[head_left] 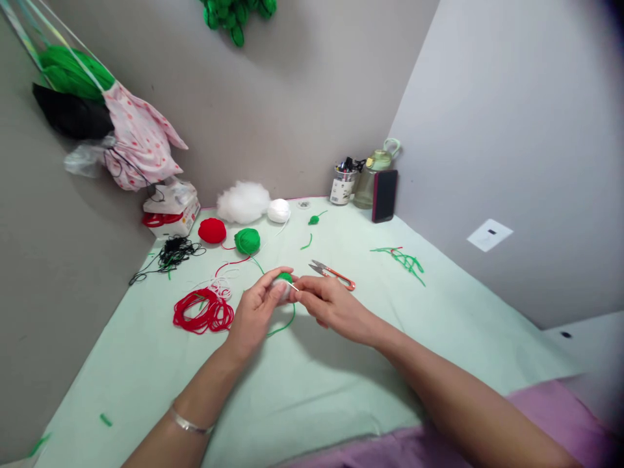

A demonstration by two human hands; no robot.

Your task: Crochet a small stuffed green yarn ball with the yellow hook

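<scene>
1. In the head view, our only one, we see both bare hands meeting above a table covered in smooth pale green cloth point(312, 396).
2. The left hand point(257, 303) curves its fingers narrowly around a small rounded green-and-white yarn piece point(285, 277), its thumb along the near side. We judge that this cradling grip keeps the soft piece steady, off the table and between the hands.
3. The right hand point(334, 304) pinches a thin, pale, rod-like tool point(294, 286) between thumb and forefinger, close to the piece; we suppose the short grip gives fine control.
4. Beyond the left hand sit a round green yarn ball point(247, 241), a round red yarn ball point(212, 230) and a smaller white yarn ball point(279, 210), perhaps set back so their strands run freely. Orange-handled metal snips point(336, 274) lie just beyond the right hand, probably for easy reach.
5. The tool's tip is hard to make out: we cannot tell whether it enters the piece or only touches it. The left fingers hide part of the piece, and the right hand's other fingers are mostly tucked away.
6. A bright green knobbly bundle point(238, 16) on the wall is cut off by the top edge.
</scene>
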